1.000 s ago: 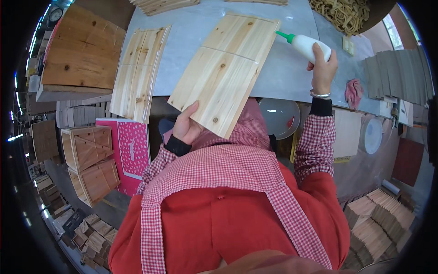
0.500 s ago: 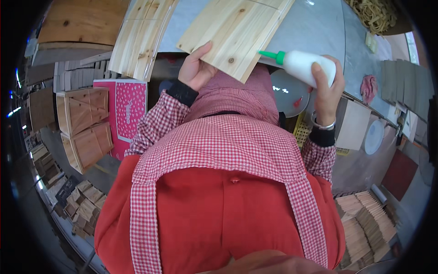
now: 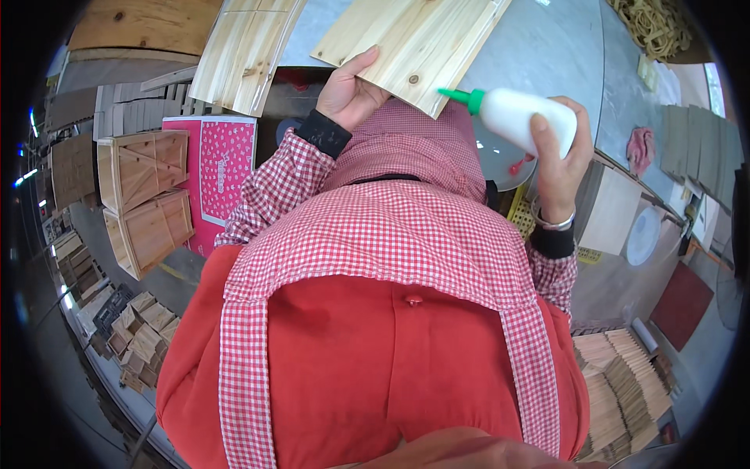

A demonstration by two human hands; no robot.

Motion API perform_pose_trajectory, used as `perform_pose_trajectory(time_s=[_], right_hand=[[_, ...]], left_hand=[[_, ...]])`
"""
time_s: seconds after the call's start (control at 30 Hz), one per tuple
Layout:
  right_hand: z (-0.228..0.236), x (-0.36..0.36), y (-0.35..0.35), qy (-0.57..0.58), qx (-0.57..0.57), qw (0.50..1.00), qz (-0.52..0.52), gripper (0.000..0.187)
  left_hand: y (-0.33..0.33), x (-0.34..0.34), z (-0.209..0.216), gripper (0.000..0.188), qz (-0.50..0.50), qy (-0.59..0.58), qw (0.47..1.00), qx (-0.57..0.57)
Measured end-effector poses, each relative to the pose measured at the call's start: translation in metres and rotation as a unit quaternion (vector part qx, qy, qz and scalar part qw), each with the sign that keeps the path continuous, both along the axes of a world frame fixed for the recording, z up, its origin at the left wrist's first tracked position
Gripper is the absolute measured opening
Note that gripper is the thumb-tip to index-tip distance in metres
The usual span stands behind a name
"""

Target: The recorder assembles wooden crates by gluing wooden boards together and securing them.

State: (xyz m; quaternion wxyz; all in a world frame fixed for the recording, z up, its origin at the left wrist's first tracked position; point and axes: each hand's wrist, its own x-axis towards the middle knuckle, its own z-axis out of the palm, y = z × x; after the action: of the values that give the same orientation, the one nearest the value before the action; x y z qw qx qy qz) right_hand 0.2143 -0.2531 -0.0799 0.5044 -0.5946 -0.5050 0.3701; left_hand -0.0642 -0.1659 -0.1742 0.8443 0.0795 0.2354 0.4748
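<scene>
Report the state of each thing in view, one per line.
Left hand: gripping panel, thumb on top
Right hand: wrapped around bottle
Wooden panel: held, far end out of frame
Squeeze bottle: held tipped sideways, nozzle at panel's right edge, contact unclear
Second panel: lying unheld, near end overhanging table
Pink cloth: crumpled
Tan loops: heaped

The left forearm slants forward and inward; the left hand pinches firmly, thumb stretched on top, fingers partly hidden beneath; the right forearm points nearly straight forward; the right hand curls in a rounded grip.
</scene>
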Motion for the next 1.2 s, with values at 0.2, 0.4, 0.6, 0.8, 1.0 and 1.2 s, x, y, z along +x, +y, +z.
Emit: perform_pose_trajectory(time_s=[0.2, 0.4, 0.6, 0.8, 1.0, 1.2], right_hand=[[0.004, 0.019, -0.014, 0.099, 0.006, 0.995, -0.012, 0.032], [-0.032, 0.072, 0.029, 0.027, 0.167, 0.953, -0.251, 0.036], [-0.049, 0.196, 0.118, -0.179, 0.175, 0.867, -0.431, 0.046], [-0.059, 0.277, 0.142, -0.442, -0.013, 0.799, -0.407, 0.042], [-0.023, 0.296, 0.083, -0.488, -0.095, 0.825, -0.27, 0.03], [-0.036, 0.272, 0.023, -0.517, -0.118, 0.819, -0.22, 0.04]], left_hand=[[0.019, 0.033, 0.004, 0.053, 0.007, 0.002, 1.0, 0.027], [-0.002, -0.011, 0.014, 0.053, 0.034, 0.051, 0.997, -0.036], [-0.023, -0.027, 0.04, 0.051, 0.07, 0.04, 0.996, -0.027], [-0.033, -0.027, 0.039, 0.049, 0.097, 0.014, 0.994, -0.038], [-0.032, -0.015, 0.049, 0.048, 0.15, 0.006, 0.988, -0.019], [-0.054, -0.029, 0.04, 0.051, 0.115, -0.041, 0.993, -0.001]])
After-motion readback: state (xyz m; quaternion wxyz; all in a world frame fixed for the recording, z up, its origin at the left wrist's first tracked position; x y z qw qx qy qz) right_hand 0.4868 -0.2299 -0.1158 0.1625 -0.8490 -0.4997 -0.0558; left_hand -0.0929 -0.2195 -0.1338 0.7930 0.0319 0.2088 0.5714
